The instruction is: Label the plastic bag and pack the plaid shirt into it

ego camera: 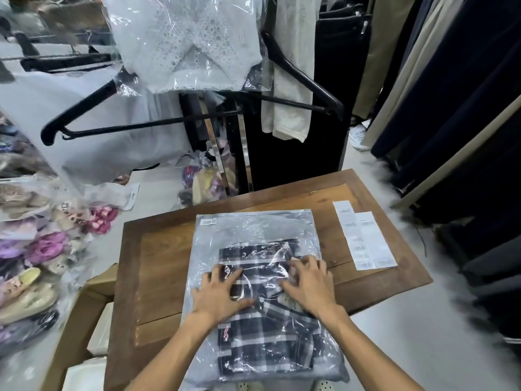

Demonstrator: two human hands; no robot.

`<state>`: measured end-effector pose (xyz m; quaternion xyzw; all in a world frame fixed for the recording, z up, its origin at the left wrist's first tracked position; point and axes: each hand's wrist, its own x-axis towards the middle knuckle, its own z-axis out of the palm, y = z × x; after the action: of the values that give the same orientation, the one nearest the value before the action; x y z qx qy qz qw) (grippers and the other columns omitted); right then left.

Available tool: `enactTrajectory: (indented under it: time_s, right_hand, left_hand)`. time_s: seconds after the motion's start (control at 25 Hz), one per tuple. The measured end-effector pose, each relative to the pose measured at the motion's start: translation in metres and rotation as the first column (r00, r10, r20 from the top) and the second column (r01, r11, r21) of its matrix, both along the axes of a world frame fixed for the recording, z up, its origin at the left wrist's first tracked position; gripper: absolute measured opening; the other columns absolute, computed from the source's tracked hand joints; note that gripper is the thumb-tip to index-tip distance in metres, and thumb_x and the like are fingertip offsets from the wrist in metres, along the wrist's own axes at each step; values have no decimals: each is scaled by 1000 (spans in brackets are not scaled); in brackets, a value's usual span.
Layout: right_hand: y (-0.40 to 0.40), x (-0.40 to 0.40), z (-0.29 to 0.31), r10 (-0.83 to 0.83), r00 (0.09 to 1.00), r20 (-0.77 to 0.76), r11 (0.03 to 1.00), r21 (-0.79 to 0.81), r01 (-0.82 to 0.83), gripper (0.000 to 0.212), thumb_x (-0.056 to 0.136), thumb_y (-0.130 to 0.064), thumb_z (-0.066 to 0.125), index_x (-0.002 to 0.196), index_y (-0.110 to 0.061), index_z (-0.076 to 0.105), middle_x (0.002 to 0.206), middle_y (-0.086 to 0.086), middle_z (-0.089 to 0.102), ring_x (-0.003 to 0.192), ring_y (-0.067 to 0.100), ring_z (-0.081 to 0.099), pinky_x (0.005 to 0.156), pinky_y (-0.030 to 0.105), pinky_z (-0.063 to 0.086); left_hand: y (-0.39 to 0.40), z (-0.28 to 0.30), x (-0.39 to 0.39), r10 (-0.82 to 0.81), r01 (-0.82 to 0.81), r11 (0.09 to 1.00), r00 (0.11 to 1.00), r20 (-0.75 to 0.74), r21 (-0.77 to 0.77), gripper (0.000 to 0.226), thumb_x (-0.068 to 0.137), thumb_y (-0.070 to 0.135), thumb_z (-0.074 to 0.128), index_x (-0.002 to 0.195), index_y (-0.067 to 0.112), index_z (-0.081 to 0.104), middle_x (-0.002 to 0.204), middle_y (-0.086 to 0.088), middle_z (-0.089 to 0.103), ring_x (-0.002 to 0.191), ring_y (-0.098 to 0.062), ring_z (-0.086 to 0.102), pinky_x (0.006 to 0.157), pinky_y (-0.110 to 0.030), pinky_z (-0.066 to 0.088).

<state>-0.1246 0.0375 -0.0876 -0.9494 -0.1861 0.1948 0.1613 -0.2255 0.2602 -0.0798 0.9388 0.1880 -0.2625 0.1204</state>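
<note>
A clear plastic bag (255, 227) lies flat on the wooden table (158, 249), with a small barcode label (208, 221) stuck at its far left corner. The folded dark plaid shirt (262, 342) sits inside the bag, filling its near half. My left hand (218, 294) presses flat on the bag over the shirt, fingers spread. My right hand (310, 283) rests beside it on the bag, fingers spread and slightly curled against the plastic.
Two sheets of barcode labels (366, 241) lie on the table's right side. Black hangers (112, 119) and a bagged white lace garment (191, 43) hang beyond the table. Bagged shoes (31, 266) pile up on the left, a cardboard box (84, 320) stands below, and dark clothes (465, 108) hang at right.
</note>
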Motion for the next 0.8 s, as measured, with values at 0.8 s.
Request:
enactTrajectory:
  time_s: [0.8]
  right_hand:
    - [11, 35, -11, 131, 991, -25, 991, -37, -132, 77, 88, -71, 55, 154, -37, 36, 168, -3, 21, 153, 23, 18, 123, 47, 24]
  left_hand:
    - [15, -13, 14, 107, -102, 994, 986, 128, -39, 99, 66, 96, 47, 153, 56, 22, 167, -4, 12, 149, -30, 19, 114, -56, 31]
